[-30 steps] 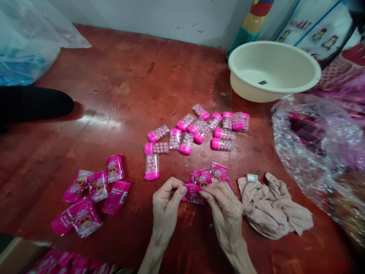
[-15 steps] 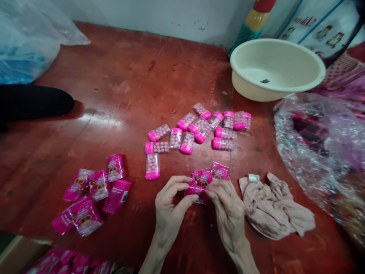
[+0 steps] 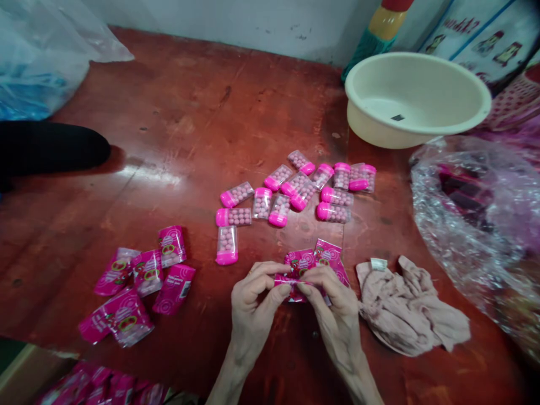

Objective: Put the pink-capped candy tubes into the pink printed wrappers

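Note:
My left hand (image 3: 255, 298) and my right hand (image 3: 331, 295) meet over the table, both pinching one pink printed wrapper sleeve (image 3: 287, 279) between thumbs and fingers. Whether anything is inside it I cannot tell. Just beyond my fingers lie more pink printed sleeves (image 3: 327, 253), partly covered by my right hand. Farther back are several clear candy boxes (image 3: 262, 203) with bright pink caps, filled with round pink candies. To the left of my hands rests a loose group of boxes in printed pink sleeves (image 3: 147, 273).
On the right are a crumpled beige cloth (image 3: 415, 309), a large clear plastic bag (image 3: 485, 225) with pink things inside, and a cream basin (image 3: 417, 135) behind them. A black rounded object (image 3: 54, 147) juts in from the left. More pink packets (image 3: 101, 388) sit below the table's edge.
My right fingers have moved slightly left along the wrapper sleeve, closer to my left thumb. The whole view has shifted a little; the boxes on the table lie as before.

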A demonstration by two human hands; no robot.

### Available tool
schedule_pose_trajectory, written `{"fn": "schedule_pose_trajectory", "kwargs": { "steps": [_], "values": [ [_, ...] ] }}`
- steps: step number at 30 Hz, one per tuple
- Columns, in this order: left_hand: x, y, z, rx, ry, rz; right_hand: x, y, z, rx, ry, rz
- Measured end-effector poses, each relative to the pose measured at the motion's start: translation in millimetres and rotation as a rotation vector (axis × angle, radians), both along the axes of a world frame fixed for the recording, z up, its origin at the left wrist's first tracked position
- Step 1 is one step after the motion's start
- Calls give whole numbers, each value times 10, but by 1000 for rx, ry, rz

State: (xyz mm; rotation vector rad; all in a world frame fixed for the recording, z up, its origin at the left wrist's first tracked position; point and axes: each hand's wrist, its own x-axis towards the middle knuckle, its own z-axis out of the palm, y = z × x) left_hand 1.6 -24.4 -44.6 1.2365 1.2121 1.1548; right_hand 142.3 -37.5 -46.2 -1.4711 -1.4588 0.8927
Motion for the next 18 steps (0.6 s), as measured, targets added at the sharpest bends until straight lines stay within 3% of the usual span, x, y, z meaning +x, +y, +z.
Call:
{"fn": "schedule_pose_trajectory", "kwargs": {
  "steps": [6, 12, 18],
  "values": [
    [-3, -26, -1, -104, -138, -57, -76, -42, -35, -19, 64, 0],
    [36, -42, -65, -329, -438, 181, -154, -48, 33, -118, 144, 17],
    [-65, -48, -26, -424, -562, 410, -265, -57, 72, -185, 225, 4]
  ]
}}
